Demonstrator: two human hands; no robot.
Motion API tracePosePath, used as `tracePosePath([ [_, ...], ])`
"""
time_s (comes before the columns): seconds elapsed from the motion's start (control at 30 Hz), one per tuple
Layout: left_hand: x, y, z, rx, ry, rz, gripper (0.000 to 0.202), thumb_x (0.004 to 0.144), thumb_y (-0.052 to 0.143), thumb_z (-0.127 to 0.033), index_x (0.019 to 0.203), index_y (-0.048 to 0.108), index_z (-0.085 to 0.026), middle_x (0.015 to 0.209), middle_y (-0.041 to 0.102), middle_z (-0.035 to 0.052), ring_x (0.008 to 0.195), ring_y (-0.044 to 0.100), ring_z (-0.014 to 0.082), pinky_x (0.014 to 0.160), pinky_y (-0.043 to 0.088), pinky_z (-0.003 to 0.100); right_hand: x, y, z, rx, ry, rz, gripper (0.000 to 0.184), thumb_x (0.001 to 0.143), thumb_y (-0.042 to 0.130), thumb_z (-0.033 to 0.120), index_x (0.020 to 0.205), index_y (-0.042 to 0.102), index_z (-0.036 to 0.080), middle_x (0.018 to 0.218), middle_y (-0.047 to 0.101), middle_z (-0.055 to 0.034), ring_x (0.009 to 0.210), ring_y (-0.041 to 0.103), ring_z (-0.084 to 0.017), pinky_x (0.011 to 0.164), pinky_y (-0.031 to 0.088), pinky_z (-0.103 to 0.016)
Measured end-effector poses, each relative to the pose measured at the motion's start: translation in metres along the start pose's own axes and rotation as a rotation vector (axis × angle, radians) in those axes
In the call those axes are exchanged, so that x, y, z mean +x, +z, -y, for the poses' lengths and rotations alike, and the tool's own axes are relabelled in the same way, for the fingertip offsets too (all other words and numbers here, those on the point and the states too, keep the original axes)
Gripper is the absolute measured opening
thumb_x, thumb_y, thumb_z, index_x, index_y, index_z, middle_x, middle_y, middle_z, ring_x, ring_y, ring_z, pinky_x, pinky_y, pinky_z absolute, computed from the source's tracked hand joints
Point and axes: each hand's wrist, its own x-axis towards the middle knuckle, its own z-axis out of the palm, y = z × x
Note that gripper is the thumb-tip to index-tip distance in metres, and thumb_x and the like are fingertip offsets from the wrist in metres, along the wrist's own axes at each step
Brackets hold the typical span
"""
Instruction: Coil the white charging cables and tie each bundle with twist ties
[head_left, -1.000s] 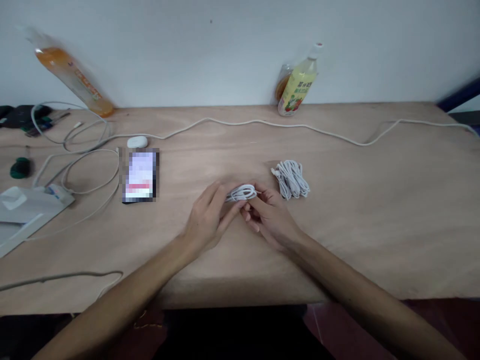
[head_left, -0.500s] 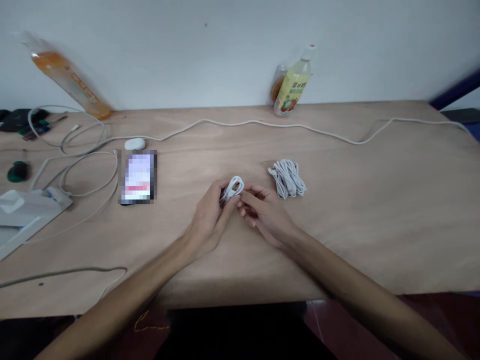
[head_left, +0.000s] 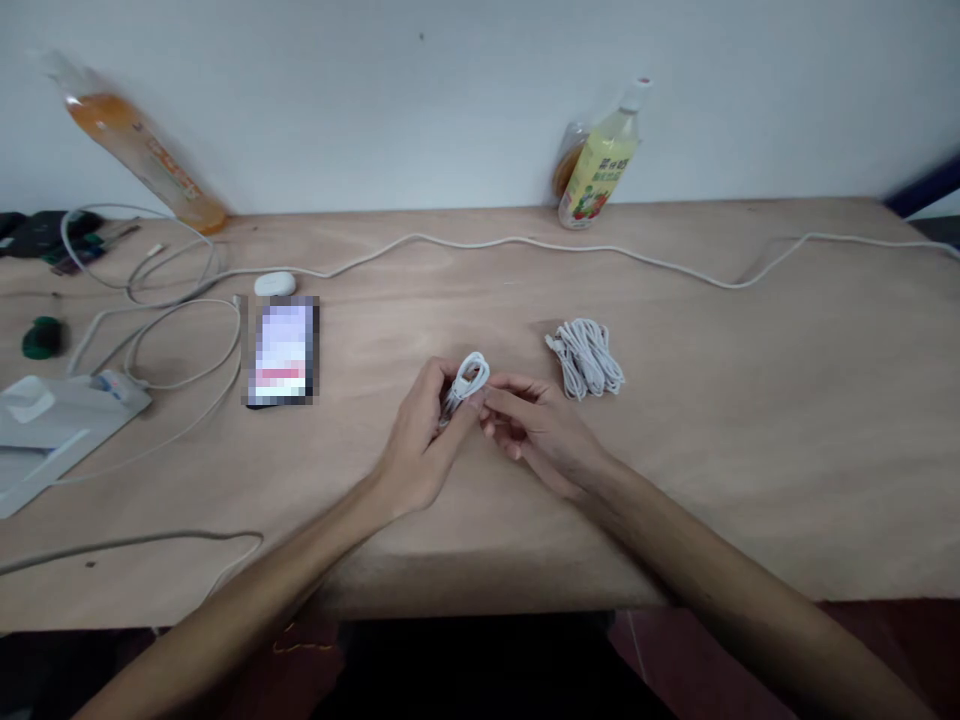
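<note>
A coiled white cable [head_left: 472,372] is held above the table, its loop end poking up between thumb and fingers. My left hand [head_left: 424,430] is wrapped round the bundle, hiding its lower part. My right hand [head_left: 536,425] meets it from the right, thumb and forefinger pinched at the edge of the coil. The exact spot they grip is partly hidden by the fingers. Just beyond my right hand lies a second bundle of white cable [head_left: 589,358], folded in several loops, on the table.
A phone [head_left: 283,350] and a white earbud case [head_left: 275,284] lie to the left, near loose cables [head_left: 180,385] and a white package [head_left: 75,430]. One long white cable [head_left: 517,240] crosses the back. An orange drink bottle [head_left: 142,160] and a yellow one [head_left: 600,165] stand by the wall [head_left: 375,100].
The view has shifted slightly, so most things on the table appear a little further right. Both hands stay together at the coil, which shows slightly more of its loops.
</note>
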Motion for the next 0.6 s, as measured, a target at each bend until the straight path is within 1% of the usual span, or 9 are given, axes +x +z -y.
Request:
tracePosePath([
  [0.1,0.001,0.000,-0.004,-0.052,-0.061,-0.038,0.021,0.115,0.053,-0.043,0.110,0.055,-0.023,0.096,0.064,0.0020,0.087,0.060,0.0193,0.080,0.049,0.036,0.000,-0.002,-0.002,-0.005,0.009,0.009,0.034,0.077,0.097,0.048,0.079,0.078,0.020,0.070,0.066,0.0027,0.054,0.052,-0.008,0.040,0.034,-0.019],
  [0.2,0.002,0.000,-0.005,-0.058,-0.045,-0.039,0.019,0.116,0.051,-0.041,0.110,0.055,-0.023,0.097,0.066,0.0024,0.089,0.062,0.0193,0.084,0.051,0.037,0.001,-0.003,-0.003,-0.024,0.006,0.014,0.037,0.078,0.096,0.051,0.082,0.077,0.020,0.072,0.066,0.0030,0.054,0.051,-0.008,0.040,0.035,-0.019],
  [0.3,0.001,0.001,-0.001,-0.063,-0.053,-0.027,0.018,0.117,0.052,-0.040,0.114,0.055,-0.023,0.098,0.066,0.0028,0.091,0.063,0.0196,0.085,0.053,0.038,0.002,-0.004,-0.004,-0.048,-0.016,0.025,0.040,0.080,0.095,0.054,0.085,0.075,0.020,0.075,0.066,0.0028,0.056,0.053,-0.008,0.042,0.038,-0.019],
  [0.47,0.001,0.004,0.008,-0.127,-0.060,-0.050,0.024,0.115,0.054,-0.047,0.115,0.054,-0.024,0.100,0.065,0.0038,0.096,0.064,0.0213,0.084,0.057,0.037,0.002,-0.003,-0.010,-0.132,-0.128,0.020,0.041,0.088,0.088,0.058,0.088,0.069,0.022,0.072,0.060,0.0053,0.055,0.052,-0.009,0.044,0.042,-0.021],
  [0.6,0.001,0.006,0.008,-0.143,-0.066,-0.083,0.025,0.114,0.057,-0.047,0.123,0.054,-0.024,0.113,0.067,0.0053,0.105,0.065,0.0209,0.094,0.056,0.038,0.001,0.002,-0.015,-0.231,-0.251,-0.029,0.038,0.096,0.079,0.058,0.087,0.066,0.023,0.065,0.055,0.0079,0.049,0.047,-0.008,0.045,0.040,-0.023],
])
